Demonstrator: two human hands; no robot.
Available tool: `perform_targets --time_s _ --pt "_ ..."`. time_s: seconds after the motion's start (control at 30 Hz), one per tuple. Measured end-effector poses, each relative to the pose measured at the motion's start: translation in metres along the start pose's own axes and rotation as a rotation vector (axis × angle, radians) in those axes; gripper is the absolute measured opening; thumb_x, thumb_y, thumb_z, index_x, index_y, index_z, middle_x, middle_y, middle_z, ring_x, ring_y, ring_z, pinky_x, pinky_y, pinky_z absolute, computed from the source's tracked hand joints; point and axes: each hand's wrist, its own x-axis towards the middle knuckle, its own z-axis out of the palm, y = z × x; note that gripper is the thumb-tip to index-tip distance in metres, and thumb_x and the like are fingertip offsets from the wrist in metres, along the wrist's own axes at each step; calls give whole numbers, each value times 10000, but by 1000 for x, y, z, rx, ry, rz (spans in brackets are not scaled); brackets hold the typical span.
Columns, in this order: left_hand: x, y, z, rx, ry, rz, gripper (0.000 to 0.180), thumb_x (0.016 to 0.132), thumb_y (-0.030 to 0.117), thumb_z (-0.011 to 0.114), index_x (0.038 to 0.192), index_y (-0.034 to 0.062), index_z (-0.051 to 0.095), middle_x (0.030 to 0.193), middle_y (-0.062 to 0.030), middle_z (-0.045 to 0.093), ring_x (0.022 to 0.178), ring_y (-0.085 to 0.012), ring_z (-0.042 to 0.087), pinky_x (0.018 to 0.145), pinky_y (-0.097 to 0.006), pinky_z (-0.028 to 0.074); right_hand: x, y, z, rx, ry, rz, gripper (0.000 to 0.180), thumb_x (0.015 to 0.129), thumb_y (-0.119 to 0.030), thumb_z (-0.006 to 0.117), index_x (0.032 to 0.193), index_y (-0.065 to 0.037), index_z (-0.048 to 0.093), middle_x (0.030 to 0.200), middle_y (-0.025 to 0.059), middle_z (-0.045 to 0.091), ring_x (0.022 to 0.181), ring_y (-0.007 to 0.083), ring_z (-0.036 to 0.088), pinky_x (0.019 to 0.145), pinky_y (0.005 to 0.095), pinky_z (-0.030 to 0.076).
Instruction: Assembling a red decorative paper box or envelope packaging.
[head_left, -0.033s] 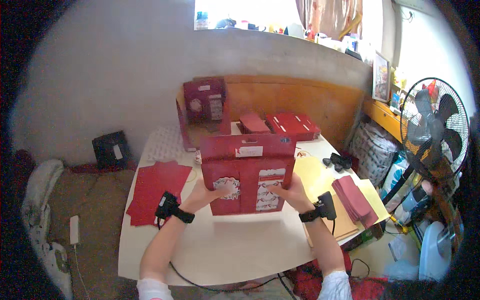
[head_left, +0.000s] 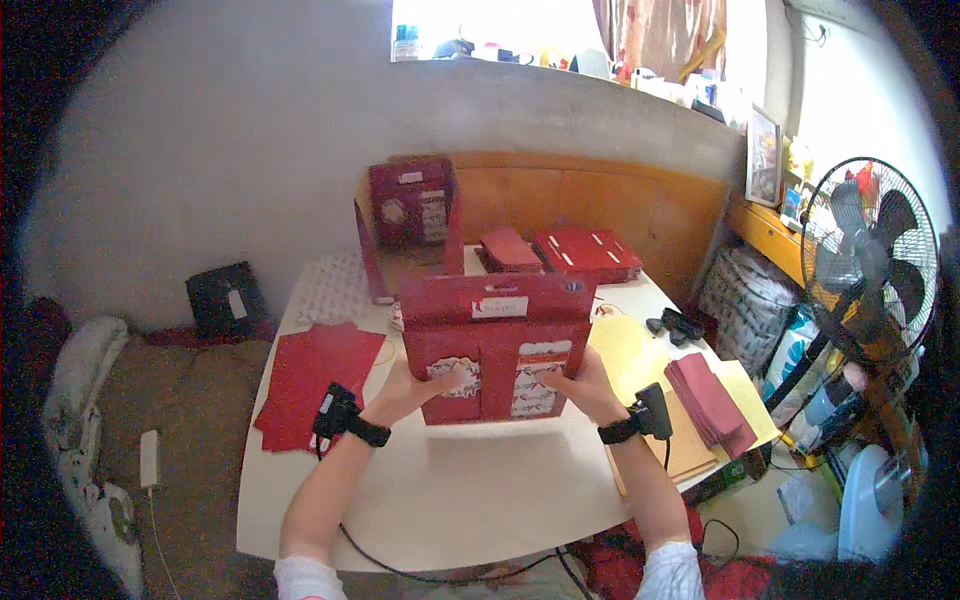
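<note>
A dark red, flat cardboard packet (head_left: 490, 345) stands upright in front of me, above the middle of the white table (head_left: 440, 510). It bears a pale label near its top flap and two white patterned panels lower down. My left hand (head_left: 415, 385) grips its left side with the thumb across the front panel. On the other side my right hand (head_left: 590, 385) holds the right edge, thumb also on the front. The fingers behind the packet are hidden. A black strap with a small box and cable sits on each wrist.
Flat red sheets (head_left: 318, 385) lie at the left. Behind stand an open red box (head_left: 375, 270) with similar packets, and red stacks (head_left: 590, 255). Yellow sheets (head_left: 630, 345) and folded red pieces (head_left: 710, 405) are at the right, near a black fan (head_left: 870, 255). A cable crosses the table's front edge.
The packet has tipped slightly: its top edge sits a little lower and its bottom edge a little higher. Both hands keep their hold.
</note>
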Motion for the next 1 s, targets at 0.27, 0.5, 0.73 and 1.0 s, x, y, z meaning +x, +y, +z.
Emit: perform_targets --time_s 0.27,0.5,0.73,1.0 --pt "-2 -6 3 -91 67 100 419 742 27 658 1115 29 467 980 -69 601 890 -183 589 795 -330 490 2 -1 10 81 -25 -25 333 756 -110 677 1039 -21 527 986 61 604 887 133 565 769 289 471" --pt "-1 -8 5 -8 99 197 458 729 23 674 1128 39 451 990 -52 592 904 -162 571 807 -313 474 0 -3 14 88 76 40 239 770 -118 663 970 -19 578 915 44 629 812 121 584 736 277 480" --pt "-4 -17 0 105 70 170 405 754 60 667 1109 47 474 984 -50 602 903 -156 578 807 -315 477 0 6 18 -7 150 35 263 763 -115 669 986 -21 566 929 46 622 839 118 574 749 279 477" --pt "-22 -22 -5 14 -96 13 349 757 89 670 1074 6 550 1030 -51 597 929 -113 547 813 -280 459 -2 4 5 15 28 113 319 771 -43 633 1064 0 515 1009 69 598 910 134 559 795 281 455"
